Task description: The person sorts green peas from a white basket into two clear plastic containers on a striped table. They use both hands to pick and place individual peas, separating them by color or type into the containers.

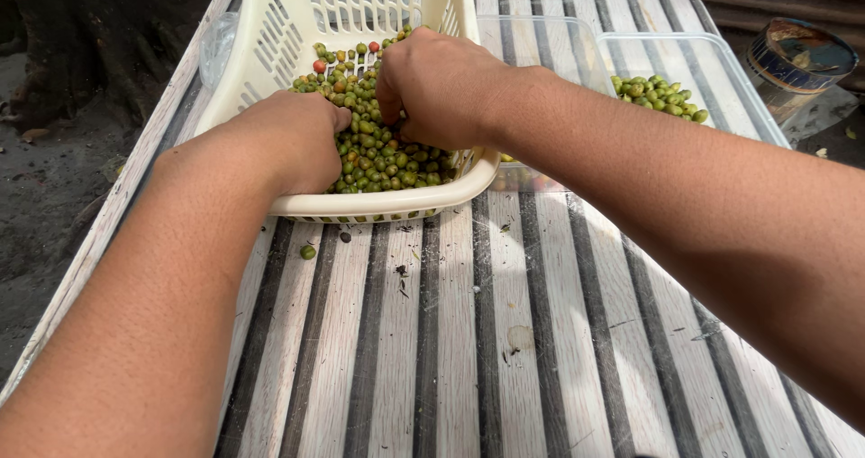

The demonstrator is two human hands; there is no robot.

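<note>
A cream slotted plastic basket (pixel 297 21) sits on a striped table and holds a heap of small green berries (pixel 378 152), with a few red ones among them. Both of my hands are down in that heap. My left hand (pixel 288 138) rests over the near left side of the pile, knuckles up, fingers curled into the berries. My right hand (pixel 437 84) presses into the middle of the pile with its fingertips buried. Whether either hand grips berries is hidden by the hands themselves.
A clear plastic tub (pixel 721 80) at the back right holds a small pile of green berries (pixel 658 96). One loose berry (pixel 308 252) lies on the striped table (pixel 468 332). A round tin (pixel 797 57) stands beyond the right edge. Dark ground lies to the left.
</note>
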